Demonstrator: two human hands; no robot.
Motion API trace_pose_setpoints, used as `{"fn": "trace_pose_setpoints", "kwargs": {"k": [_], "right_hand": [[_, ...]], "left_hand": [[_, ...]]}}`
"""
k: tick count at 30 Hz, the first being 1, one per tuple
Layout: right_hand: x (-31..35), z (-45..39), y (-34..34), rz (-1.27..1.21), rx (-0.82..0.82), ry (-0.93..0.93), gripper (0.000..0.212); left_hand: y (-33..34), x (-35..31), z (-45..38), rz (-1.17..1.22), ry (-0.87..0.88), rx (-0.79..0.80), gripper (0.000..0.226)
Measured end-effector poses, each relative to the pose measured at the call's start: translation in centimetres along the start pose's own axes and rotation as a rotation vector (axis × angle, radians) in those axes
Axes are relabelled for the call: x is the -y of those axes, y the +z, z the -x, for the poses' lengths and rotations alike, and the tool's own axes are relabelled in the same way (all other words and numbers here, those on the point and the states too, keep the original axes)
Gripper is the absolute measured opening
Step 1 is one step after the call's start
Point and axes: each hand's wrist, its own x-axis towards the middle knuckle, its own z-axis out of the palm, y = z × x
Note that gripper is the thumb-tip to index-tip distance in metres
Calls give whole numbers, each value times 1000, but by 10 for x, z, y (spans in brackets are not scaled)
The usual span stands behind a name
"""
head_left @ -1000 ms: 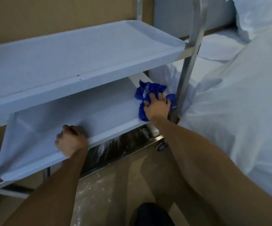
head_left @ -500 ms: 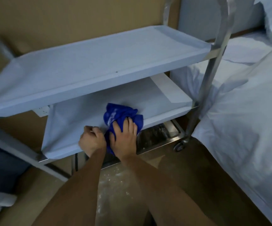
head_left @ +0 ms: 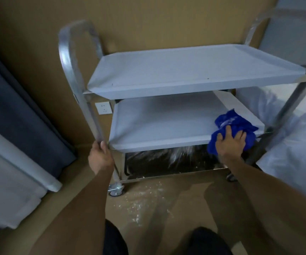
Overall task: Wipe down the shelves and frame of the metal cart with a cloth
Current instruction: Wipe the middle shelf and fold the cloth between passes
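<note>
Metal cart (head_left: 194,74) stands on dusty floor (head_left: 145,205) against brown wall (head_left: 148,21).

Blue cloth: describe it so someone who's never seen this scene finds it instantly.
Start at the three-tier metal cart against the tan wall. On its middle shelf, go to the front right corner, where the right hand presses down with spread fingers. The crumpled blue cloth under it is the only vivid colour among pale shelves and white bedding.

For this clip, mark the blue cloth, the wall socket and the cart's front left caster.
blue cloth (head_left: 229,120), head view, on the bunched upper part above the fingers.
wall socket (head_left: 103,108), head view, on the middle of its white faceplate.
front left caster (head_left: 115,190), head view, on the wheel below the left post.
</note>
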Motion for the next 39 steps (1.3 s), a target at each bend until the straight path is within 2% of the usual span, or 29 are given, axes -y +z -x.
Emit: {"fn": "trace_pose_setpoints", "kwargs": {"k": [2, 5, 11, 13, 15, 20, 22, 26, 30, 33, 35, 36, 38, 39], "right_hand": [[27, 22, 12, 52, 6, -76, 60], [80, 71, 37, 142, 15, -346, 65], [235, 149, 97, 263, 130, -818, 64], [277, 169, 114, 255, 181, -881, 61], [299, 184, 125, 197, 197, -869, 60], [277, 181, 115, 64, 215, -878, 68], [255, 177, 104, 20, 191, -828, 73], [183, 161, 82, -41, 109, -571, 73], [100, 146, 54, -124, 25, -274, 70], [66, 148, 41, -190, -14, -140, 57], [65, 160, 31, -335, 70, 10, 46], [67, 165, 27, -473, 147, 147, 43], [71, 172, 22, -854, 388, 481, 47], [69, 177, 23, -1012, 535, 577, 55]], "left_hand": [[0, -3, 0, 63, -52, -13, 38], [0, -2, -5, 94, -125, 14, 35], [-6, 7, -12, 43, -61, 61, 29], [-8, 7, -17, 47, -68, 89, 25], [-11, 5, -23, 42, -101, 97, 21], [-12, 6, -33, 3, -151, 127, 19], [-11, 7, -33, -35, -151, 140, 19], [-11, 5, -28, -48, -175, 138, 18], [-11, -3, -15, -56, -218, 133, 37], [-8, -3, 7, -78, -266, 188, 44], [2, 5, 27, -76, -297, 331, 41], [9, 10, 37, -81, -300, 447, 36], [20, 14, 56, -92, -310, 684, 33], [27, 17, 64, -79, -338, 759, 39]]}}
